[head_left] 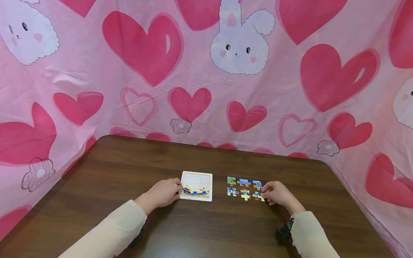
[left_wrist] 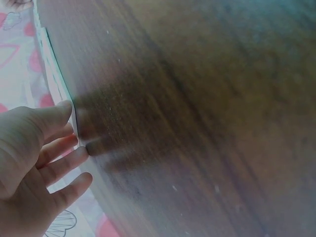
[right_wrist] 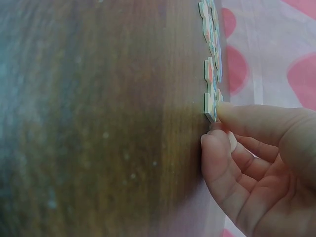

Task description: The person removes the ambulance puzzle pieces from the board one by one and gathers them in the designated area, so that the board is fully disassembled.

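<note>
A white square puzzle tray (head_left: 197,174) lies flat on the table, its lower part filled with a yellow and blue vehicle picture. My left hand (head_left: 163,192) rests relaxed fingertips and thumb against its left edge. In the left wrist view that hand (left_wrist: 37,158) is beside the thin tray edge (left_wrist: 55,64), fingers spread near the tabletop. To the tray's right, several loose jigsaw pieces (head_left: 244,182) lie in two rows. My right hand (head_left: 278,194) pinches the lower right puzzle piece (head_left: 257,196) at its right side. The right wrist view shows thumb and fingertip at the piece (right_wrist: 210,101); fingers partly hide it.
The brown wooden table (head_left: 198,233) reaches back to a pink cloth backdrop (head_left: 199,80) with hearts and rabbits, which also encloses both sides. A black wrist device (head_left: 284,231) hangs under the right sleeve (head_left: 315,243).
</note>
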A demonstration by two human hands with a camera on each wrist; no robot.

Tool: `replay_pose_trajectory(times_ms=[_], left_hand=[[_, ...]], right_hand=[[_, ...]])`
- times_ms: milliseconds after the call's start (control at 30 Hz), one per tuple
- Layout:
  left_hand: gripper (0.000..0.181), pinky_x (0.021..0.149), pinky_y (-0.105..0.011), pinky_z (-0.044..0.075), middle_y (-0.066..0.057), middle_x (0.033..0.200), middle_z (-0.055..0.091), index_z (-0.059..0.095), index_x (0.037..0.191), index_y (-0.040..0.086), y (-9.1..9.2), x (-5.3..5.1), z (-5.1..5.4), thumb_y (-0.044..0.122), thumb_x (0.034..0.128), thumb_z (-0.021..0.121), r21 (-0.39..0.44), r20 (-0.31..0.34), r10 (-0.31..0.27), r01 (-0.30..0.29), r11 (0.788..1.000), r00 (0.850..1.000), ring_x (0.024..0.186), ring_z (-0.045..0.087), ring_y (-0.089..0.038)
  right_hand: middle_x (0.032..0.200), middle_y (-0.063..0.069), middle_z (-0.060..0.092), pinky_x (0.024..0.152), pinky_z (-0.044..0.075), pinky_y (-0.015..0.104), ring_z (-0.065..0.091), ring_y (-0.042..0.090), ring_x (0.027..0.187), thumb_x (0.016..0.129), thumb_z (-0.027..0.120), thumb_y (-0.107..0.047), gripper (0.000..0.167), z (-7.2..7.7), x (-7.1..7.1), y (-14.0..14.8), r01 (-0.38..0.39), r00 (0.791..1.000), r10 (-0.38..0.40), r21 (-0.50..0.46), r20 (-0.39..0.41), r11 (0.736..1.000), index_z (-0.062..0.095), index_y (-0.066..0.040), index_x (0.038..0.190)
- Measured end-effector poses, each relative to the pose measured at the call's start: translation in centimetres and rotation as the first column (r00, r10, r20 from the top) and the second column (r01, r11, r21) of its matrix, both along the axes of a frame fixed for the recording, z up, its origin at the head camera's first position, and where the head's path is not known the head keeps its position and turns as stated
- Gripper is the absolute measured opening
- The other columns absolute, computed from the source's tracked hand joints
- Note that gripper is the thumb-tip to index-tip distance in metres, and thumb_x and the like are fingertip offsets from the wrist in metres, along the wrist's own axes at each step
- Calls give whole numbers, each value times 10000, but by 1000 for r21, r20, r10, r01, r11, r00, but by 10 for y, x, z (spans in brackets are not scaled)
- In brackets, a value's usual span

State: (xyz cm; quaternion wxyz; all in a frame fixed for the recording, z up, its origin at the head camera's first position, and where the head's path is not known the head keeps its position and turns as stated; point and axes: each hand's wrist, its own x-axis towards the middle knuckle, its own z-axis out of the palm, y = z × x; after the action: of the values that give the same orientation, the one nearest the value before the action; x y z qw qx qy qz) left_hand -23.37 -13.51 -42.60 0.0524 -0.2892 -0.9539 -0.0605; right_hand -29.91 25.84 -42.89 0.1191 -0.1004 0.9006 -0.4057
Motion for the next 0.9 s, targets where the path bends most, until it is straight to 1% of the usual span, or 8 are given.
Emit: replay_pose_trajectory(times_ms=[133, 233, 367, 467, 567, 700, 800, 900], left_hand=[[99, 786, -401, 463, -114, 1020, 592, 672, 903, 51, 0, -1, -1, 120, 832, 674, -4, 5, 6, -6, 1000, 1000, 917, 564, -259], [116, 806, -402, 459, -116, 1031, 592, 675, 923, 53, 1, -1, 0, 129, 835, 676, -5, 23, 16, -16, 1000, 1000, 925, 561, -260], [126, 822, -403, 455, -115, 1039, 592, 676, 930, 56, 1, 0, 1, 136, 833, 680, -1, 39, 23, -23, 1000, 999, 928, 559, -260], [132, 823, -400, 456, -111, 1042, 593, 678, 937, 59, 1, 0, 1, 141, 834, 680, -3, 35, 25, -25, 1000, 999, 928, 559, -254], [138, 818, -397, 458, -110, 1038, 594, 678, 939, 59, 1, 1, 1, 141, 829, 686, -5, 29, 26, -26, 1000, 999, 922, 560, -252], [150, 817, -396, 459, -112, 1040, 592, 678, 946, 56, 1, 2, 2, 144, 825, 690, -9, 32, 30, -30, 1000, 999, 919, 559, -255], [153, 815, -397, 458, -113, 1042, 591, 678, 953, 53, 1, 1, 2, 144, 830, 684, -11, 31, 28, -28, 1000, 999, 923, 559, -257], [133, 799, -396, 461, -109, 1035, 591, 673, 938, 55, 1, 1, 1, 141, 836, 677, -11, 12, 13, -12, 1000, 1000, 921, 564, -255]], right_hand=[[711, 59, 538, 534, 488, 319, 495, 175, 602, 843, 618, 6, 63, 1, 1, 0, 6, 1000, -6, 1, 5, 1000, 582, 47, 873], [717, 64, 541, 540, 491, 326, 501, 179, 608, 846, 622, -3, 75, 2, 1, -1, 7, 1000, -7, -3, 8, 1000, 583, 49, 883], [710, 64, 532, 541, 497, 331, 507, 176, 604, 848, 620, -7, 101, 7, 0, -3, -6, 1000, 6, -21, -18, 1000, 584, 60, 914], [714, 66, 526, 547, 502, 329, 513, 173, 602, 855, 603, -4, 127, 14, -3, -8, -32, 998, 29, -41, -54, 999, 578, 76, 951], [746, 115, 548, 574, 510, 357, 540, 218, 627, 865, 585, -7, 160, 24, -3, -15, -57, 995, 52, -65, -80, 996, 566, 96, 986], [824, 200, 570, 635, 511, 415, 556, 286, 668, 877, 593, -35, 205, 37, 0, -29, -71, 995, 62, -113, -78, 991, 551, 98, 1027], [858, 218, 576, 652, 505, 432, 547, 272, 652, 878, 607, -51, 223, 44, 2, -42, -90, 993, 78, -137, -86, 987, 551, 90, 1042], [831, 207, 577, 624, 497, 452, 537, 274, 617, 876, 607, -50, 214, 48, 2, -57, -136, 985, 119, -135, -127, 981, 558, 92, 1029]])
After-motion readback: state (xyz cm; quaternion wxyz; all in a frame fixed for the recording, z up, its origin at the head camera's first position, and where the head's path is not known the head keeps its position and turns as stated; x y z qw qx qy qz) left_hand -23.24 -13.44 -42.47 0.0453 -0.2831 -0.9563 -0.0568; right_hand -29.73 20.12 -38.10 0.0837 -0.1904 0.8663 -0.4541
